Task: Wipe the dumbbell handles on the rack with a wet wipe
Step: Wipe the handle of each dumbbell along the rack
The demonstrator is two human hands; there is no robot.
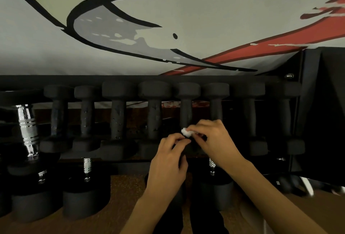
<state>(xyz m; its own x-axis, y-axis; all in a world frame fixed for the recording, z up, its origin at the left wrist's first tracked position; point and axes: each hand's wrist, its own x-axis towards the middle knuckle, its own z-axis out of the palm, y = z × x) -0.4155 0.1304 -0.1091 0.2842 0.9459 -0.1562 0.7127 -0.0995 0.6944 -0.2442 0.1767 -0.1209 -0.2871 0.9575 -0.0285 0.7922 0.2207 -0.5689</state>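
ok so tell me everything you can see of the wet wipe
The wet wipe is a small white wad, crumpled rather than spread flat, soft like tissue. Only part shows; the hands hide the rest. The right hand pinches it from the right, and the fingertips of the left hand reach its lower edge, though whether they grip it is unclear. It sits before the lower end of a black dumbbell handle; whether it touches the handle cannot be told.

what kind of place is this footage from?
Probably a gym or weights room: a rack of black dumbbells, chrome-handled dumbbells at the left, and a big painted wall graphic behind.
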